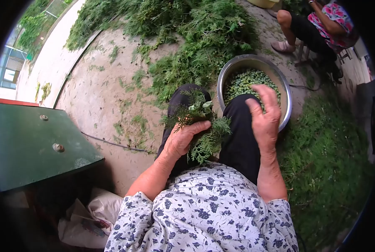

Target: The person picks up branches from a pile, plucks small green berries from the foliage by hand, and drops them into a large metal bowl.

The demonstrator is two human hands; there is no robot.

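My left hand (181, 138) is closed around a leafy conifer sprig (204, 145), the thumb lying across its stems above my lap. Pale green bits show among the foliage at the top of the sprig. My right hand (266, 122) is raised over my right knee, beside the near edge of a metal basin (249, 57). Its thumb and fingers are curved and apart, with nothing visible between them. Many small green cones or berries (248, 80) lie inside the basin, partly hidden by my right fingers and knee.
A large heap of cut conifer branches (196, 29) lies ahead, with more greenery (321, 159) at my right. On the left stand a green metal box (32, 138) and a pale sack (103, 206). Another person (321, 31) sits at upper right. A cable (112, 142) crosses the ground.
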